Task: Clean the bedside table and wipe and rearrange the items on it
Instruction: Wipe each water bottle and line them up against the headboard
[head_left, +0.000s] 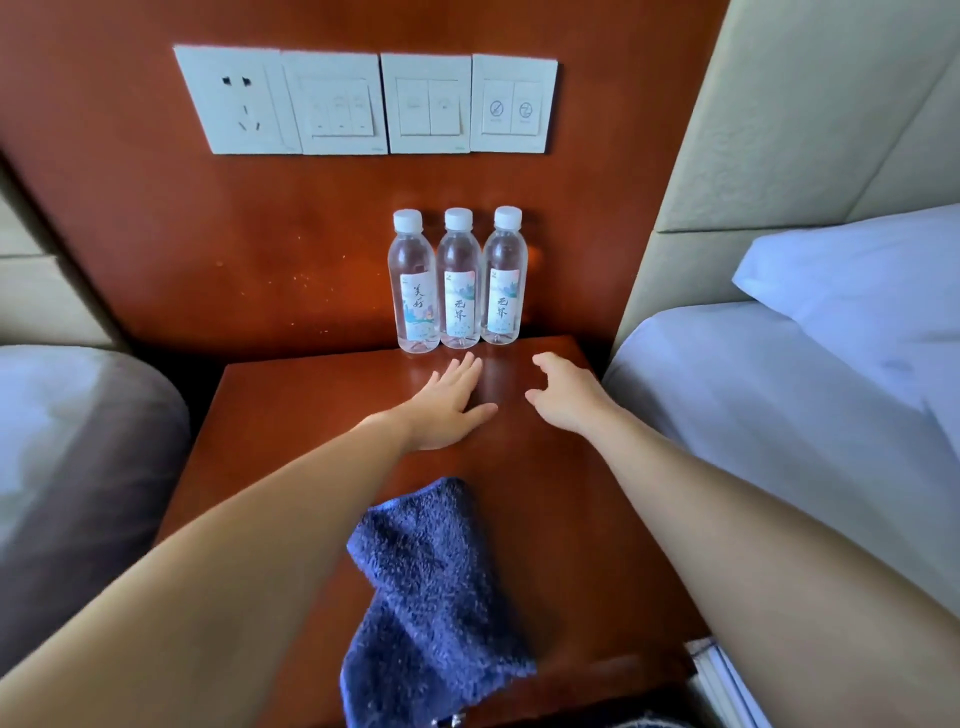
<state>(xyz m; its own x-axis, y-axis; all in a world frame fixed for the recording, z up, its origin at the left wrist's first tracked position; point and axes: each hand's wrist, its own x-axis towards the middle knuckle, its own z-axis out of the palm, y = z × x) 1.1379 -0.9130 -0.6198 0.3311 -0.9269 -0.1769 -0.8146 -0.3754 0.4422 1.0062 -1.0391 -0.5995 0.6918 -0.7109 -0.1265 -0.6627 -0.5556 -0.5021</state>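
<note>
Three clear water bottles with white caps stand side by side at the back edge of the brown wooden bedside table (291, 415): the left bottle (413, 283), the middle bottle (458, 280) and the right bottle (503, 278). My left hand (447, 408) lies flat on the tabletop just in front of them, fingers straight. My right hand (566, 392) hovers beside it with fingers loosely curled, holding nothing. A dark blue cloth (426, 597) lies crumpled on the near part of the table, hanging over its front edge.
A wooden wall panel behind the table carries a socket (236, 101) and several light switch plates (426, 104). A bed with white sheets and a pillow (857, 280) borders the table on the right. Another bed (78, 441) lies on the left.
</note>
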